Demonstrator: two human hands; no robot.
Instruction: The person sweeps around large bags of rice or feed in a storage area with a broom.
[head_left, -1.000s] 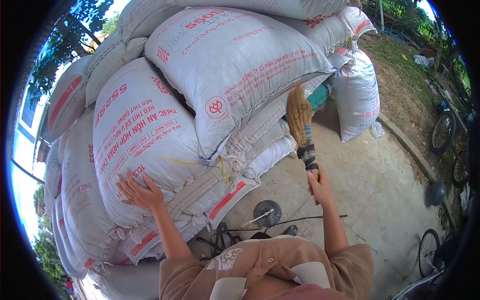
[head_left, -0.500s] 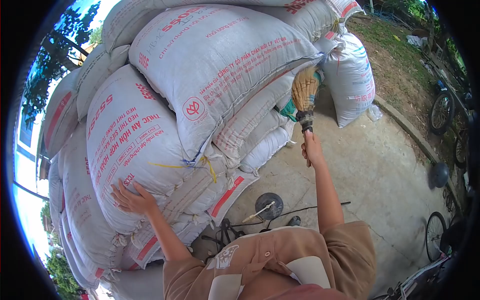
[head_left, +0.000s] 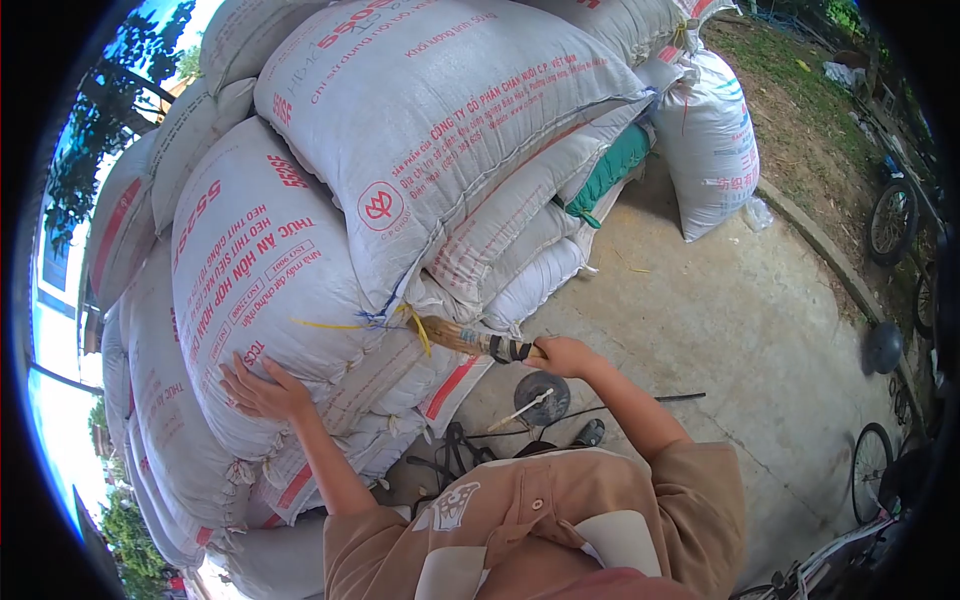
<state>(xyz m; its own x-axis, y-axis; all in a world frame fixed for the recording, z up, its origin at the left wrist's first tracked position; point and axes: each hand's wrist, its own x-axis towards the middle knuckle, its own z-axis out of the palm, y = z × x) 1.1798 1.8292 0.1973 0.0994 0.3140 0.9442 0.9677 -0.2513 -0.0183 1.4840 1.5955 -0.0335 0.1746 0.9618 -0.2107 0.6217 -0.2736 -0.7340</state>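
My right hand (head_left: 564, 357) grips the handle of a short straw hand broom (head_left: 455, 335), wrapped with dark tape near the grip. Its bristles point left and overlap the tied corner of a big white feed sack (head_left: 440, 130) with red print. Yellow and blue strings (head_left: 375, 320) hang at that corner. Fingers spread, my left hand (head_left: 268, 390) lies flat against the front of another printed sack (head_left: 260, 270), lower in the stack.
More filled sacks pile up underneath and behind, one of them green (head_left: 610, 175). A white sack (head_left: 705, 140) stands upright on the concrete floor (head_left: 690, 310). Near my feet is a round dark disc (head_left: 543, 400) with a pale stick. Bicycles (head_left: 872, 470) stand along the right edge.
My right hand has swung the broom from the far right, beside the upright sack, down and left to the sack's tied corner. My left hand stays on its sack.
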